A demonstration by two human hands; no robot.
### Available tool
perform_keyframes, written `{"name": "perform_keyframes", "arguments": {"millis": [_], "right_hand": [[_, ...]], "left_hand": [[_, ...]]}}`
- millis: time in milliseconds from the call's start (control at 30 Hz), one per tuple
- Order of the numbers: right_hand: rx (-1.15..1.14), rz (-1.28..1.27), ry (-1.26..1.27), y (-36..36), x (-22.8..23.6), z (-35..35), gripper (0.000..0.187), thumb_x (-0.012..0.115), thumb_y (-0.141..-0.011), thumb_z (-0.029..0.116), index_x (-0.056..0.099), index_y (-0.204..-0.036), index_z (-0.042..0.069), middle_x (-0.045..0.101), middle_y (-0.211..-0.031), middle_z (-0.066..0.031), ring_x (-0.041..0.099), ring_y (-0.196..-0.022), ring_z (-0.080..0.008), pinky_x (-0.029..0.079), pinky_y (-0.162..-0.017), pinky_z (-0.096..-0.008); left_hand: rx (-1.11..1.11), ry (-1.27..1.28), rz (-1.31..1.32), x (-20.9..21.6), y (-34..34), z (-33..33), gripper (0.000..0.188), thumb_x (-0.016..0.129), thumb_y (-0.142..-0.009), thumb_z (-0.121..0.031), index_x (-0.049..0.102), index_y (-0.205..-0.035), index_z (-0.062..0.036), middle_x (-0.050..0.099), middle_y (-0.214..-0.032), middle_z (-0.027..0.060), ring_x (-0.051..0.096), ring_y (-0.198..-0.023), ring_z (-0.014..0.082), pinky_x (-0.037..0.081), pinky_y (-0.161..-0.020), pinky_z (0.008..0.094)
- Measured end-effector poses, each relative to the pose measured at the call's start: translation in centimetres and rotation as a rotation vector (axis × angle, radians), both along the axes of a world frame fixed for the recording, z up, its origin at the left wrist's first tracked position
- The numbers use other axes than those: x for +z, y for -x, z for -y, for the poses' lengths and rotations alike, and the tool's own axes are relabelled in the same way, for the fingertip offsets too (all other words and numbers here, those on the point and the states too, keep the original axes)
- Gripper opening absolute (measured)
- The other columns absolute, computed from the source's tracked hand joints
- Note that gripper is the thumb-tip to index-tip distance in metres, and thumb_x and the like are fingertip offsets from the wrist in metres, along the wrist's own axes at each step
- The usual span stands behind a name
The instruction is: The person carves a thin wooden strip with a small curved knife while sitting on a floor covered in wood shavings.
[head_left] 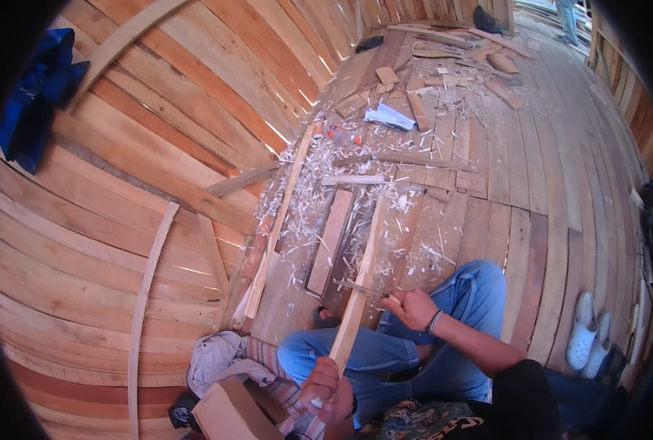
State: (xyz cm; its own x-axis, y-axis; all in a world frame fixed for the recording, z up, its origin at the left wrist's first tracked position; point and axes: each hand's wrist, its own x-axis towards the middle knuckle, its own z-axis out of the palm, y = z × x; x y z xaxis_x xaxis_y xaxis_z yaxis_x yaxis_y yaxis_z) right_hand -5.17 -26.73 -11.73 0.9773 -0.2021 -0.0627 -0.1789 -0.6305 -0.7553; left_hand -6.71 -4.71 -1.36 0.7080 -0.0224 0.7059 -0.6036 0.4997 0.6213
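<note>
The left hand [325,387] gripped the long pale wooden batten [361,282]; the right hand [409,306] held a thin blade [357,287] against it; a slip risked cutting the denim-clad knee [473,290].

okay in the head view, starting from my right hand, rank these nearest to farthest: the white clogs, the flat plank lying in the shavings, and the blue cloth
From the right hand:
1. Flat plank, just ahead and to the left, in the shavings.
2. White clogs, off to the right on the floorboards.
3. Blue cloth, far up left on the sloping planks.

Tan cardboard box [227,414] at lower left
</note>
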Motion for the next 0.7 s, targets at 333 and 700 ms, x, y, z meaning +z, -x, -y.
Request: {"name": "perform_keyframes", "arguments": {"millis": [333, 700], "right_hand": [[0.047, -0.054, -0.064, -0.3, -1.0, 1.6, 0.050, 0.043, -0.095, 0.049, 0.061, -0.085, 0.003, 0.062, -0.075, -0.0271, 0.061, -0.078, -0.0441, 0.048, -0.071, -0.0516], [0.020, 0.005, 0.005, -0.8, -0.3, 1.2, 0.053, 0.044, -0.093, 0.052, 0.062, -0.086, 0.003, 0.062, -0.074, -0.0270, 0.062, -0.076, -0.0444, 0.048, -0.071, -0.0517]], "left_hand": [[-0.074, -0.056, 0.008, 0.5, -0.9, -0.8, 0.034, 0.063, -0.069, -0.027, 0.041, -0.055, -0.0054, 0.041, -0.050, 0.0051, 0.038, -0.047, 0.0187, 0.034, -0.058, 0.0363], [-0.245, -0.171, 0.096, 2.4, -2.2, -1.8, 0.030, 0.059, -0.058, -0.027, 0.044, -0.050, -0.0019, 0.044, -0.046, 0.0080, 0.041, -0.042, 0.0214, 0.038, -0.052, 0.0374]]}}
